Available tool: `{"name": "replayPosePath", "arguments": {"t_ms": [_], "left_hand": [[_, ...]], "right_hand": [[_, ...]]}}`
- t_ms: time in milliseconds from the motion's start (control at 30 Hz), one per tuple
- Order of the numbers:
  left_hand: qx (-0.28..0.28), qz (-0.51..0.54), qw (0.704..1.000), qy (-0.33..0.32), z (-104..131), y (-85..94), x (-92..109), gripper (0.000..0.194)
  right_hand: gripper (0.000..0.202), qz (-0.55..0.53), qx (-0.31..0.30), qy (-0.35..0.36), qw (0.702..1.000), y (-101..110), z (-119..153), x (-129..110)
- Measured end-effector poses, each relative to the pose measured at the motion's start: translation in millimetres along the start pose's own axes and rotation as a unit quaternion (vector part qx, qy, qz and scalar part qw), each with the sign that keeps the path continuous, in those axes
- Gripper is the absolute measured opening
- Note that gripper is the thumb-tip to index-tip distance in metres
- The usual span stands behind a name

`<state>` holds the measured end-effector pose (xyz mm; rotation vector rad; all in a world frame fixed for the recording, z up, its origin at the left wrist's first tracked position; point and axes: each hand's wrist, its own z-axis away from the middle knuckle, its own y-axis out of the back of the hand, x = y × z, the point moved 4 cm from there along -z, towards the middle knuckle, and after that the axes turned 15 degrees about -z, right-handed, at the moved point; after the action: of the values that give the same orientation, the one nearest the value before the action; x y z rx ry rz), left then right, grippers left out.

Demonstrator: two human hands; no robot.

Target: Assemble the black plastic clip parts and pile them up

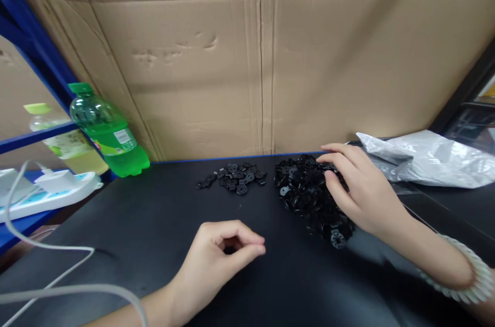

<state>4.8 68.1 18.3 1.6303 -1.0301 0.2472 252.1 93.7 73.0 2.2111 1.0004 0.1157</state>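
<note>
A big heap of small black plastic parts (305,193) lies on the black table (154,224), right of centre. My right hand (359,187) rests on the heap's right side with fingers spread over the parts. A smaller flat group of the same black parts (236,177) lies to the left of the heap. My left hand (220,255) rests on the table in front, fingers curled into a loose fist; something dark shows between thumb and fingers, too small to identify.
A green plastic bottle (106,131) leans at the back left beside a blue shelf frame (34,133). A white power strip (50,190) and white cable (46,247) lie at the left. A crumpled clear plastic bag (425,159) lies at the right. A cardboard wall (263,59) stands behind.
</note>
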Motion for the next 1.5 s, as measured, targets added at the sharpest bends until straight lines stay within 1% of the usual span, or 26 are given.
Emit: {"name": "replayPosePath", "arguments": {"t_ms": [67,100,133,233,267,333,367,433,467,533,600,667,733,800,867,933,967,1033,1067,1133,1200,1267,1333,1400,1467,1500], "left_hand": [[0.016,-0.094,0.994,-0.051,-3.5,6.0,0.0,0.044],[0.027,-0.135,0.988,-0.071,-5.5,9.9,-0.2,0.052],[0.038,-0.166,0.982,-0.082,-7.8,14.1,-1.0,0.054],[0.051,-0.227,0.97,-0.076,-15.5,24.1,-6.1,0.042],[0.046,-0.249,0.965,-0.075,-17.7,25.2,-7.6,0.035],[0.028,-0.29,0.953,-0.078,-20.6,23.6,-10.5,0.013],[0.016,-0.308,0.948,-0.081,-21.0,21.1,-11.6,0.016],[-0.006,-0.336,0.938,-0.084,-19.7,14.8,-12.7,0.039],[-0.016,-0.348,0.934,-0.084,-17.9,11.6,-12.2,0.043],[-0.042,-0.373,0.922,-0.093,-12.7,5.4,-7.9,0.045],[-0.072,-0.386,0.912,-0.115,-5.8,0.5,0.9,0.045],[-0.091,-0.371,0.913,-0.146,1.6,-1.9,12.5,0.04],[-0.094,-0.331,0.922,-0.176,7.7,-1.6,23.1,0.028],[-0.086,-0.295,0.932,-0.192,10.6,0.3,28.6,0.02],[-0.074,-0.263,0.942,-0.195,9.4,3.5,28.1,0.022],[-0.075,-0.239,0.946,-0.206,5.0,6.4,23.9,0.03],[-0.09,-0.237,0.942,-0.221,2.4,6.9,21.4,0.037],[-0.141,-0.259,0.918,-0.266,-1.6,5.9,17.2,0.049],[-0.166,-0.275,0.902,-0.289,-2.9,5.3,15.6,0.051],[-0.19,-0.291,0.881,-0.32,-4.6,5.3,14.0,0.044],[-0.181,-0.29,0.878,-0.334,-5.3,6.3,14.7,0.033],[-0.157,-0.281,0.882,-0.344,-4.3,6.5,16.8,0.027],[-0.126,-0.25,0.895,-0.346,-2.3,6.3,19.9,0.023],[-0.078,-0.178,0.924,-0.328,-0.4,7.7,24.0,0.022],[-0.033,-0.09,0.952,-0.292,1.9,9.5,27.8,0.024],[-0.018,-0.052,0.959,-0.277,3.6,9.9,30.0,0.025]], "right_hand": [[0.018,-0.064,0.004,0.004,0.998,-0.1,3.5,-9.2],[0.017,-0.1,0.0,0.008,0.995,-1.3,6.3,-15.8],[0.017,-0.132,-0.006,0.015,0.991,-2.9,9.4,-23.2],[0.019,-0.195,-0.038,0.035,0.98,-10.1,19.3,-44.8],[0.02,-0.207,-0.052,0.039,0.976,-12.8,22.3,-50.6],[0.022,-0.228,-0.077,0.044,0.969,-17.2,27.2,-59.4],[0.024,-0.239,-0.085,0.047,0.966,-18.6,29.1,-62.6],[0.025,-0.258,-0.092,0.052,0.96,-19.6,31.7,-66.7],[0.026,-0.265,-0.093,0.053,0.958,-19.6,32.5,-67.7],[0.026,-0.276,-0.088,0.052,0.956,-19.0,32.8,-68.1],[0.026,-0.284,-0.079,0.049,0.954,-18.0,32.1,-67.2],[0.027,-0.297,-0.07,0.043,0.952,-17.2,30.9,-65.8],[0.027,-0.319,-0.069,0.027,0.945,-17.6,29.8,-64.6],[0.027,-0.352,-0.077,0.003,0.933,-19.1,29.1,-64.2],[0.026,-0.385,-0.09,-0.024,0.918,-21.3,29.5,-64.8],[0.024,-0.415,-0.102,-0.061,0.902,-24.0,31.0,-65.5],[0.022,-0.424,-0.11,-0.085,0.895,-25.9,32.2,-65.9],[0.019,-0.43,-0.133,-0.136,0.883,-30.3,35.1,-66.5],[0.018,-0.429,-0.145,-0.159,0.877,-32.5,36.6,-66.9],[0.016,-0.433,-0.168,-0.198,0.863,-36.7,38.8,-67.9],[0.015,-0.451,-0.188,-0.243,0.838,-41.3,40.8,-67.7],[0.013,-0.487,-0.206,-0.303,0.793,-47.7,44.2,-65.7],[0.013,-0.539,-0.206,-0.365,0.73,-55.0,49.2,-63.3],[0.023,-0.606,-0.202,-0.406,0.654,-62.8,54.7,-63.5],[0.038,-0.668,-0.221,-0.415,0.577,-69.8,59.6,-68.6],[0.044,-0.691,-0.238,-0.408,0.547,-72.3,61.2,-72.5]]}}
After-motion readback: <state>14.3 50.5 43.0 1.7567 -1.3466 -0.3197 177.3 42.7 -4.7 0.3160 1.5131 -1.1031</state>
